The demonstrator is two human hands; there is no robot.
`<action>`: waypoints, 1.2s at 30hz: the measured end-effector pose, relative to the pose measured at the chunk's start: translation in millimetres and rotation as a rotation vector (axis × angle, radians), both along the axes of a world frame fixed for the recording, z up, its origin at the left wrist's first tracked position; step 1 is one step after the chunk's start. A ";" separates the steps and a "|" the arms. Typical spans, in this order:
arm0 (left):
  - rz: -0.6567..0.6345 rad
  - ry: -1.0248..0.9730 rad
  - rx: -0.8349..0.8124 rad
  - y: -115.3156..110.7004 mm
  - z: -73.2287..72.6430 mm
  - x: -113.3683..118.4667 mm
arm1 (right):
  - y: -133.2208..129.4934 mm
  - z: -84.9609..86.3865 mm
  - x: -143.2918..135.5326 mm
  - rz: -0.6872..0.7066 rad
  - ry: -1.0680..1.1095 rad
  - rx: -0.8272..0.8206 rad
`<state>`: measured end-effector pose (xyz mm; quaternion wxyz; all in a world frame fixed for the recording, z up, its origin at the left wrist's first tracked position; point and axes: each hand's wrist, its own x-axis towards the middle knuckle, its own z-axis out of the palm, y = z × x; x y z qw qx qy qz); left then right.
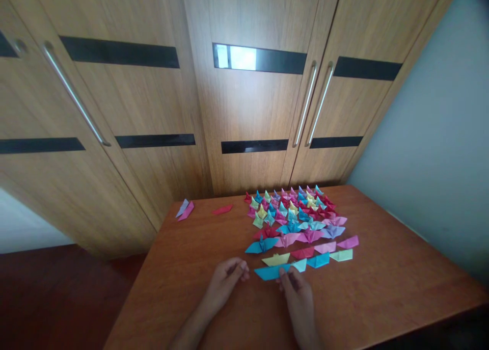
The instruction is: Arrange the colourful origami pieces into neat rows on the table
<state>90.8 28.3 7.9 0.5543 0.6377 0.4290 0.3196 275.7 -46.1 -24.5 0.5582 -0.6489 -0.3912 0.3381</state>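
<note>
Between the thumb and fingers of my right hand [297,286] is the right end of a blue folded paper boat shape [269,272], held near the table's front part. My left hand [229,276] is just left of that paper, apart from it, with its fingers curled together and nothing visible in them. Right behind the blue piece lie a yellow folded paper [275,260] and a pale mint one [300,265], the latter partly hidden by my right hand and the blue piece. A blue paper crane [262,245] with spread wings sits farther back.
Several rows of small colourful origami cranes [282,207] stand on the brown wooden table [198,258]. Flat folded strips lie in front of them, including another blue one [318,260]. A red strip [222,209] and a pink one [186,211] lie at the back left. A wooden wardrobe [248,110] stands behind.
</note>
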 end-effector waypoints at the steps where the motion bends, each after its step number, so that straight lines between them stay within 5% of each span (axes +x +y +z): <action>1: 0.017 -0.008 -0.007 1.3 -0.7 -1.1 | -1.8 0.6 4.8 -0.023 -0.021 -0.019; 9: 0.057 -0.025 -0.039 5.4 -4.0 -2.7 | -24.1 2.5 47.8 -0.008 -0.331 -0.141; 17: 0.065 0.008 -0.060 3.6 0.3 -1.4 | -24.8 16.0 40.9 0.071 -0.774 -0.465; 36: 0.004 0.034 0.003 3.9 -2.8 -2.4 | -19.4 21.0 49.9 0.080 -0.815 -0.496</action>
